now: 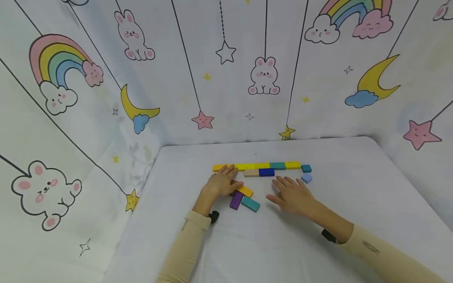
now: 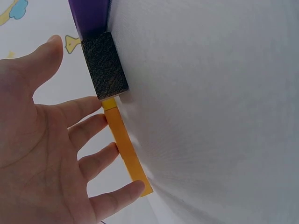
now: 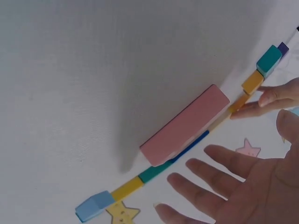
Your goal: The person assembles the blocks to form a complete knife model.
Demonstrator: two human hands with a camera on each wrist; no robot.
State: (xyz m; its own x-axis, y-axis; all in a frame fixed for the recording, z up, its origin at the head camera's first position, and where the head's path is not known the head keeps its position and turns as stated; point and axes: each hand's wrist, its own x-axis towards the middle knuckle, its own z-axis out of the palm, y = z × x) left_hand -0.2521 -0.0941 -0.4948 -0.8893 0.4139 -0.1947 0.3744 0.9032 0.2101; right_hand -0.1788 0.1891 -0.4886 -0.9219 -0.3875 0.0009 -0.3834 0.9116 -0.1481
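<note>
A line of wooden blocks crosses the table, with an orange block (image 2: 126, 147) at its left end, then yellow blocks (image 1: 247, 166), a teal one (image 1: 277, 166) and another yellow. My left hand (image 1: 221, 184) lies with spread fingers at that left end, fingertips right at the orange block. Under its thumb side are a dark block (image 2: 105, 65), an orange-yellow block (image 1: 245, 191), a purple block (image 1: 236, 200) and a teal block (image 1: 251, 204). My right hand (image 1: 293, 196) hovers with loosely extended fingers near a pink block (image 3: 187, 125), which it hides in the head view.
Against the line's near side lie a tan block (image 1: 251, 173) and a dark blue block (image 1: 266, 172). Past its right end sit a small teal block (image 1: 306, 168) and a light blue piece (image 1: 306, 178). Behind the white table (image 1: 170, 173) hangs a cartoon-patterned cloth (image 1: 237, 86).
</note>
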